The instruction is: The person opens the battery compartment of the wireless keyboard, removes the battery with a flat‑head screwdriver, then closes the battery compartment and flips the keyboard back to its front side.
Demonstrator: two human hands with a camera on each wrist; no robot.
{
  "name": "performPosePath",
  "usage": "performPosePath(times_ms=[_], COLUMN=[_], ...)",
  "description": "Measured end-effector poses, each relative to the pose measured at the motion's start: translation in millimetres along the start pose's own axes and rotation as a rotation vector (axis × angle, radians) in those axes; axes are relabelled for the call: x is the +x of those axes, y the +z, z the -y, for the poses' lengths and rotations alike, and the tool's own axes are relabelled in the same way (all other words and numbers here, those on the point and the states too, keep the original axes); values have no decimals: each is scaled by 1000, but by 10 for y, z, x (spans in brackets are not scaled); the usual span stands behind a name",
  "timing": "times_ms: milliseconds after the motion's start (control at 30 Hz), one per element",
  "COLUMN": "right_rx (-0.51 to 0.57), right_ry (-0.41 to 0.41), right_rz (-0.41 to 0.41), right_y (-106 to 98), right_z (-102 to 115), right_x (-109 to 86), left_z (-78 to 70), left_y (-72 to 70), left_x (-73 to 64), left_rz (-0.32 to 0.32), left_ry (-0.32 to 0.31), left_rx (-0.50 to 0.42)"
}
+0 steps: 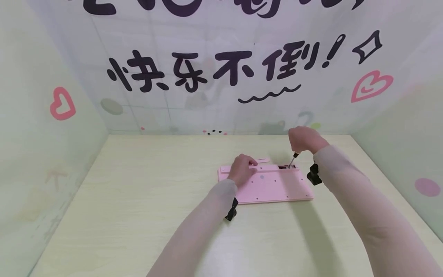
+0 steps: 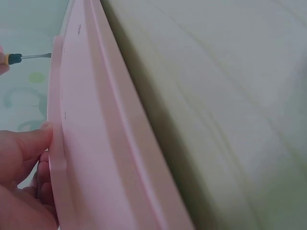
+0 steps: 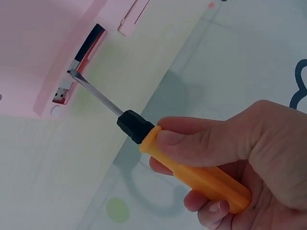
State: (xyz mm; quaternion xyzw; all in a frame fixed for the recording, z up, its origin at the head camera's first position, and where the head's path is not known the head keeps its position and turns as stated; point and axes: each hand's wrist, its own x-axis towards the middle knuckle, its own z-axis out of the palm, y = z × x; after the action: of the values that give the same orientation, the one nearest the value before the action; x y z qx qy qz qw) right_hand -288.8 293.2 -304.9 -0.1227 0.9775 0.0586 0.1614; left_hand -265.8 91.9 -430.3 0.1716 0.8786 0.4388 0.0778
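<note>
A pink keyboard [image 1: 273, 190] lies face down on the table, its battery compartment uncovered at the far right edge. My left hand [image 1: 242, 169] grips the far raised edge left of the compartment, thumb and fingers on either side in the left wrist view. In my right hand [image 1: 304, 139] is a flathead screwdriver [image 3: 208, 184] with a yellow handle and black collar. It slants down, and its flat tip sits at the end of a dark battery [image 3: 90, 44] in the compartment. Beside the tip, a small USB receiver [image 3: 61, 94] rests in the same recess.
The pink battery cover [image 1: 263, 160] lies on the table just behind the keyboard. Printed wall panels border the table [image 1: 138, 200] at the back and both sides. Black wrist camera mounts [image 1: 314, 175] hang under the forearms.
</note>
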Motion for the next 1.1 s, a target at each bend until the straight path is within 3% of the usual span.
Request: performPosePath(times_ms=[233, 433, 800, 967, 1100], right_rx=[139, 215, 468, 475, 399], right_ry=[-59, -14, 18, -3, -10], right_rz=[1, -7, -154, -205, -202], right_y=[62, 119, 483, 549, 484], right_z=[-253, -418, -662, -638, -555], right_x=[-34, -94, -369, -449, -445], left_z=[34, 50, 46, 60, 59], left_y=[21, 28, -13, 1, 9], left_x=[28, 59, 60, 64, 60], left_rz=[0, -7, 3, 3, 6], left_ry=[0, 2, -5, -9, -11], left_rx=[-6, -11, -20, -24, -21])
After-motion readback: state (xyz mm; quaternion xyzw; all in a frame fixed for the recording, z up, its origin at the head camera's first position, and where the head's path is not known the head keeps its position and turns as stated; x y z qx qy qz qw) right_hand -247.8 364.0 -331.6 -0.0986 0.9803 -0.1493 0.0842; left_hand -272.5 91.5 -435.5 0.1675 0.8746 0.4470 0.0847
